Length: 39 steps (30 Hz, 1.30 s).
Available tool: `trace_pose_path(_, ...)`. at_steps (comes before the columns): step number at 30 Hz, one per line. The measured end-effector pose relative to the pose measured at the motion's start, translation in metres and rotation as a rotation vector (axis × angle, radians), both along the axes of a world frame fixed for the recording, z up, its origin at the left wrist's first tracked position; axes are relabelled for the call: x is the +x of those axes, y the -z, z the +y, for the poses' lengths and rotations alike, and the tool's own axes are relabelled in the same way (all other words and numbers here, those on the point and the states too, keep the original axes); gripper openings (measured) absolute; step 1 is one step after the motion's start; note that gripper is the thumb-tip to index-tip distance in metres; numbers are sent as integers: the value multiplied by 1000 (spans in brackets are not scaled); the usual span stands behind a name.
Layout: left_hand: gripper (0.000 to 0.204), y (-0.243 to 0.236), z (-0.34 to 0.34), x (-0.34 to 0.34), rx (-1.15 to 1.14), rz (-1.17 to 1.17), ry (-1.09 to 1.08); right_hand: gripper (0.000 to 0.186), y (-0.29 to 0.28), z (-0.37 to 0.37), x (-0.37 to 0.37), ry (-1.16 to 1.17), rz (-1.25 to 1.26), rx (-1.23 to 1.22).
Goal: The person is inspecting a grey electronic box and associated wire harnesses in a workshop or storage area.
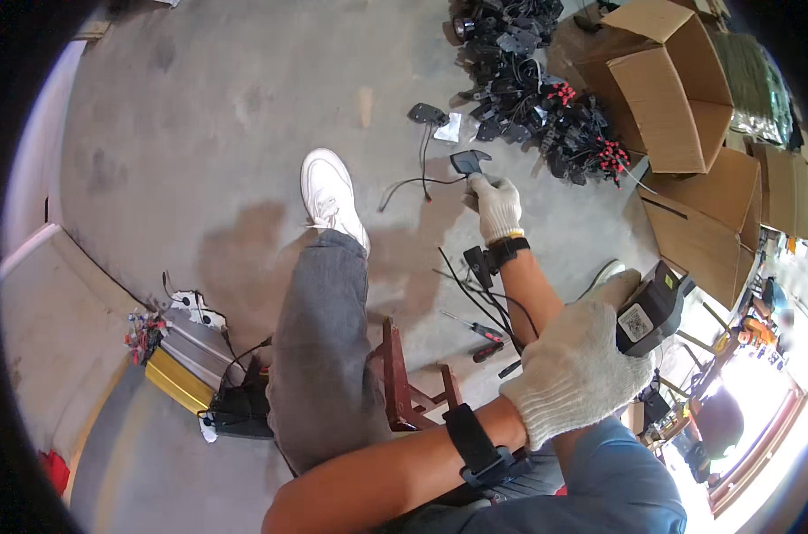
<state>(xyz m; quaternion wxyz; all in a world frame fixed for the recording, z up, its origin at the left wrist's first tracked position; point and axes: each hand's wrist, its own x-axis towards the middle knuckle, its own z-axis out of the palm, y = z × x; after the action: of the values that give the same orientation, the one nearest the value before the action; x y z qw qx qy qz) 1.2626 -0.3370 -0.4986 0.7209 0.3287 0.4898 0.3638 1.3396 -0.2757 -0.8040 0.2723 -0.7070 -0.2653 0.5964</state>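
My left forearm crosses over my right one. In a knitted white glove, my left hand (586, 360) is closed around a black box-shaped device (657, 311) with a white label, held above my right knee. My right hand (493, 200), gloved too, reaches forward low over the floor. Its fingers are closed at the lower edge of a small black plastic part (469, 162), from which a thin black cable (408, 184) trails left. A flat black piece (428, 114) with a cable lies just beyond, beside a white packet (448, 127). Black cables (475, 294) hang beside my right forearm.
A long heap of black cabled parts (519, 80) lies ahead to the right, next to open cardboard boxes (662, 107). Screwdrivers (484, 332) rest on the floor by a reddish-brown stool (395, 374). A yellow-and-silver case (181, 378) and a black device (243, 409) are left of my leg.
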Motion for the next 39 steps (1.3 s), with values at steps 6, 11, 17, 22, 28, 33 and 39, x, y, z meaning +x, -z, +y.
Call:
trace_pose_path(6,43,9,9,-6,-83,27,-103,32,42,0,27,114,-85,-67)
trace_pose_path(11,50,8,21,-1,-99,-22,37,25,57,-12,76,21,19,-169)
trace_pose_path(17,59,15,3,4,44,167,-77,30,42,-41,65,-212,-135,-230)
trace_pose_path(22,62,14,8,3,17,98,-50,37,48,-24,82,-215,-310,-118)
trace_pose_path(28,51,19,19,3,-18,4,-67,42,76,6,75,-205,-270,-48)
trace_pose_path(33,43,23,20,8,61,61,-144,33,78,-4,82,-69,-10,-91)
trace_pose_path(39,50,19,14,14,30,64,-93,39,35,-19,89,215,1001,-227)
